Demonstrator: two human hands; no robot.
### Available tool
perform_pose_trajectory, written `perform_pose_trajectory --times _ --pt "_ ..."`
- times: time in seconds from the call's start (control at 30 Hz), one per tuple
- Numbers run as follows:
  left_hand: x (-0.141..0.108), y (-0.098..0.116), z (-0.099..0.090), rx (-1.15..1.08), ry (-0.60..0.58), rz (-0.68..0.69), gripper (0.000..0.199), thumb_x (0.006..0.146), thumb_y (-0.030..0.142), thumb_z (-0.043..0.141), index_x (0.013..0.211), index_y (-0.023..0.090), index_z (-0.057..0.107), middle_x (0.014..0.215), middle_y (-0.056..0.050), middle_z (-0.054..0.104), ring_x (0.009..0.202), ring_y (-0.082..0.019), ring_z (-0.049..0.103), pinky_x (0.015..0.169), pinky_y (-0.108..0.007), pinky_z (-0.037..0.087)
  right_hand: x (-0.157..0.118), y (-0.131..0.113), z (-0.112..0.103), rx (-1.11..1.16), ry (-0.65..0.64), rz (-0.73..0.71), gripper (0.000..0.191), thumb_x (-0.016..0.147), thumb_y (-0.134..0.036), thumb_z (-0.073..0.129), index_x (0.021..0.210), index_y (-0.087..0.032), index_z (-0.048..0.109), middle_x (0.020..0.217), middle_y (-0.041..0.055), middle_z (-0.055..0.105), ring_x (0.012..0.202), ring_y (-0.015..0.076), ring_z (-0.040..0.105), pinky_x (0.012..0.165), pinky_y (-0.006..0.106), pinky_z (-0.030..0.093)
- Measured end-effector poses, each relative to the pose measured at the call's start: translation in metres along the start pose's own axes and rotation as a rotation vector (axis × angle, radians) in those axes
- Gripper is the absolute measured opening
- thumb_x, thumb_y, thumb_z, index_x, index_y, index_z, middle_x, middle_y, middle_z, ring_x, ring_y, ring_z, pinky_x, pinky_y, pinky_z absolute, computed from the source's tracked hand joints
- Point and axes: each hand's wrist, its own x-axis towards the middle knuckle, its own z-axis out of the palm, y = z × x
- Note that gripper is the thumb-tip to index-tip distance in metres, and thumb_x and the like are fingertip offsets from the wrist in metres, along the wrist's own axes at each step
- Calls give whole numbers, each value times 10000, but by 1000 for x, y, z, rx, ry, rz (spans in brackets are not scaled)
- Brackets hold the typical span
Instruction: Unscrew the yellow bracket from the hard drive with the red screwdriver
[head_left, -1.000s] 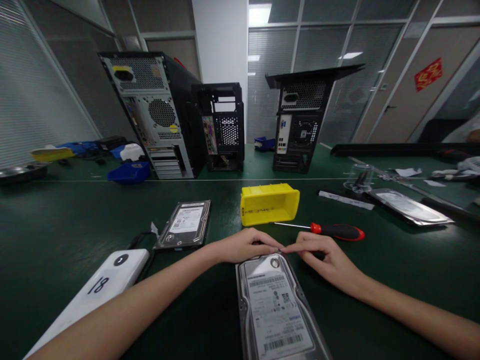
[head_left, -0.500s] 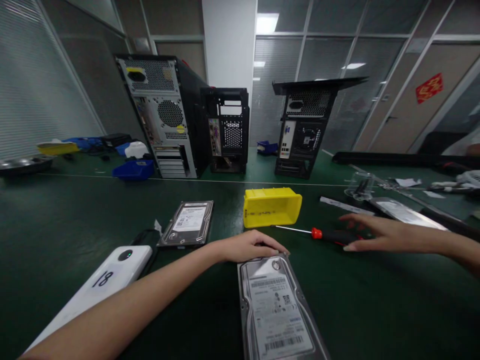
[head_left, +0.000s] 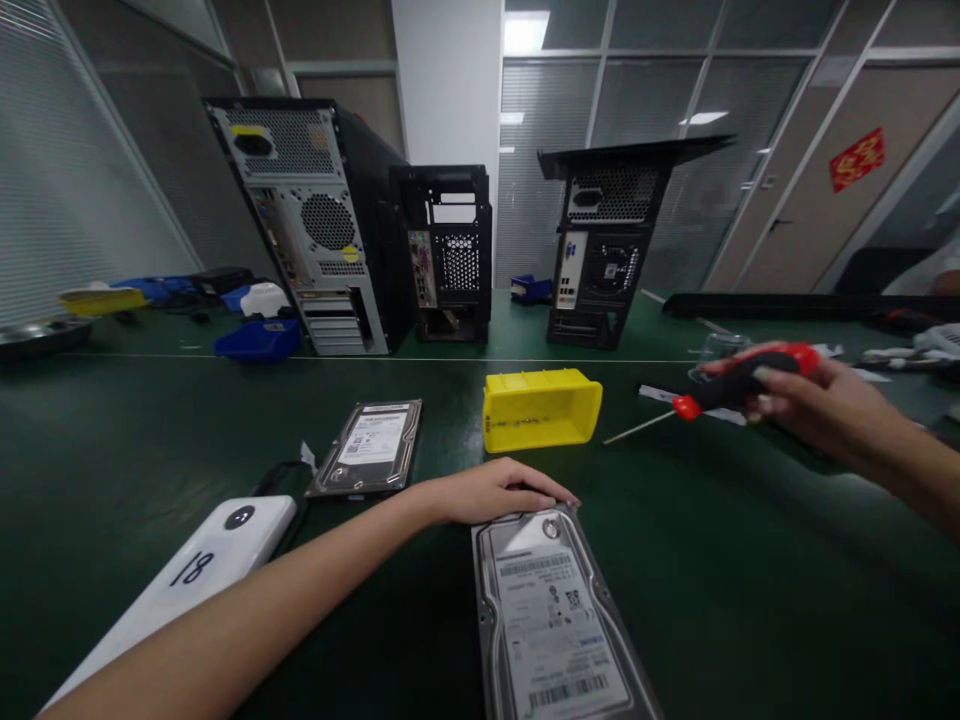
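My left hand [head_left: 510, 490] is closed over the far end of a hard drive [head_left: 559, 620], which lies label up on the green table close to me. To the right, my right hand [head_left: 817, 400] grips a screwdriver [head_left: 739, 382] by its black and red handle, lifted off the table. Its shaft points left and down, the tip just right of a yellow bin [head_left: 541, 425] that lies open toward me with small screws inside. A second hard drive [head_left: 371, 448] rests on the table to the left of the bin.
A white power bank [head_left: 187, 570] marked 18 lies at the left with a cable. Computer cases [head_left: 326, 230] stand along the back, near blue bins [head_left: 259, 340]. A clear cup [head_left: 724, 350] and a dark bar [head_left: 772, 307] are at the right.
My right hand has closed around the screwdriver and raised it from the table, moving right. My left hand stays on the hard drive.
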Motion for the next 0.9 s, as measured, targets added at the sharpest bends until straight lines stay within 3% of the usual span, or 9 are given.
perform_pose_trajectory --times 0.07,0.17,0.27,0.37,0.5,0.9 --pt "0 1 0 12 8 -12 319 939 244 459 1234 254 580 1262 -21 595 1135 -160 549 964 -304 414 8 -21 17 187 95 -148 265 763 -439 648 891 -209 616 969 111 641 642 123 524 525 281 352" --pt "0 1 1 27 14 -12 318 942 248 451 1231 255 585 1271 -21 589 1138 -164 549 966 -303 413 11 -48 54 301 153 -267 379 879 -543 431 915 -201 590 720 19 520 578 107 443 518 261 324" --pt "0 -2 2 33 19 31 322 942 257 452 1233 236 588 1262 -38 600 1137 -179 555 970 -315 414 0 -59 88 371 61 -368 412 866 -579 433 958 -197 557 706 8 511 616 116 443 538 233 349" --pt "1 -4 2 33 26 46 315 941 245 453 1221 233 597 1262 -35 603 1144 -177 554 987 -322 405 -15 -59 107 339 -78 -431 420 845 -601 455 984 -214 544 719 8 544 631 123 452 537 218 377" --pt "1 -4 2 20 39 17 307 933 229 470 1209 234 604 1254 -29 610 1137 -165 560 987 -313 409 -28 -57 114 267 -225 -396 391 856 -591 441 1010 -245 534 741 5 556 631 135 481 532 233 418" --pt "1 -1 2 -28 8 55 312 940 247 462 1220 224 599 1264 -44 603 1143 -183 555 989 -334 408 -20 -43 110 297 -204 -362 355 883 -531 454 1043 -222 525 791 8 582 713 110 510 608 199 426"
